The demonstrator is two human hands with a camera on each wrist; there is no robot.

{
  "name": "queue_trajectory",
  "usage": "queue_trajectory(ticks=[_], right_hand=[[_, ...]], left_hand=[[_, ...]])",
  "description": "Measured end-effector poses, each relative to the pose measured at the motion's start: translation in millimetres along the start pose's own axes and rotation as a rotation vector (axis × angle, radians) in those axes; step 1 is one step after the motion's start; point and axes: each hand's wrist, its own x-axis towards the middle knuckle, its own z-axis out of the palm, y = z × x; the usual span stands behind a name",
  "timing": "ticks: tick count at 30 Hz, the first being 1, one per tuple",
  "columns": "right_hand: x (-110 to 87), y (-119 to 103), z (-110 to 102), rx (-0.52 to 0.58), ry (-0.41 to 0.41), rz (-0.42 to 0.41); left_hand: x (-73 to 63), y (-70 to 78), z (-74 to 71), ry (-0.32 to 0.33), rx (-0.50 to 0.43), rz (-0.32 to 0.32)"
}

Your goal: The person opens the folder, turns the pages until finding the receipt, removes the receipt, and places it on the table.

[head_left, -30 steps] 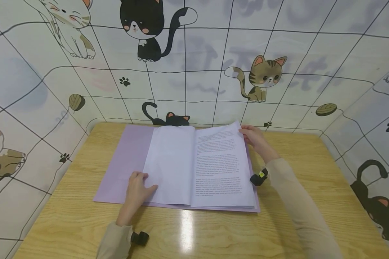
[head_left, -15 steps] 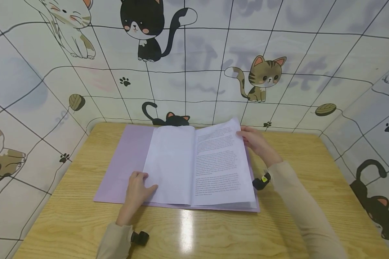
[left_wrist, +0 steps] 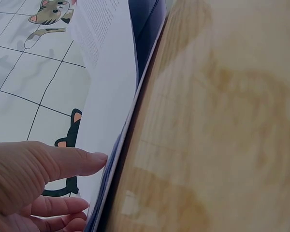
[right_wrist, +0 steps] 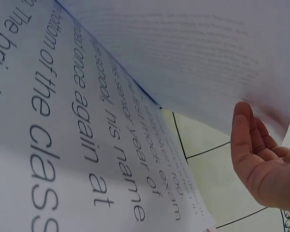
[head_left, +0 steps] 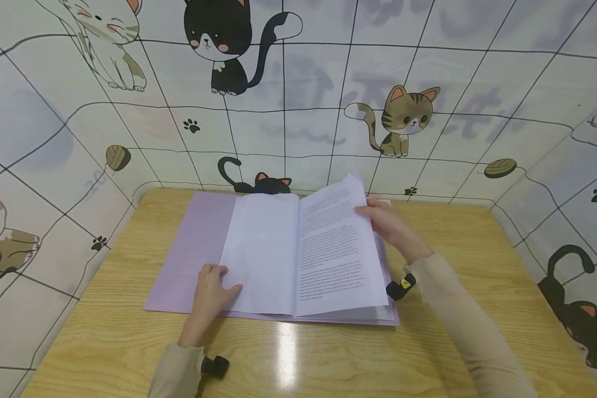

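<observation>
A purple folder [head_left: 194, 249] lies open on the table, holding a stack of paper sheets. My right hand [head_left: 395, 229] pinches a printed page [head_left: 330, 249] near its upper right edge, and the page's outer side is raised and bowed. In the right wrist view, the fingers of the right hand [right_wrist: 263, 162] are behind the lifted sheet, above another page of large print [right_wrist: 77, 125]. My left hand [head_left: 211, 290] rests at the lower left edge of the blank-looking left page [head_left: 261, 254], thumb and fingers spread. The left wrist view shows that thumb [left_wrist: 82, 162] along the paper's edge.
The light wooden table [head_left: 457, 276] has a glossy surface with a bright reflection in front of the folder. A backdrop [head_left: 313, 132] with cartoon cats and grid lines rises behind the table and along both sides. Both wrists wear small black cameras.
My right hand has moved slightly left and down with the printed page, whose top corner stands higher and whose lower edge has come up from the sheets beneath. The left hand has stayed still.
</observation>
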Motion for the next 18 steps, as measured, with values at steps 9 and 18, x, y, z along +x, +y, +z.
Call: queue_trajectory(ticks=[9, 18], right_hand=[[-7.5, -5.4, 11.7, 0.032, -0.082, -0.038], [-15.7, -11.7, 25.2, 0.040, -0.134, -0.042]], left_hand=[[-0.2, -0.3, 0.3, -0.001, -0.006, -0.005], [0.1, -3.1, 1.8, 0.016, -0.007, 0.020]])
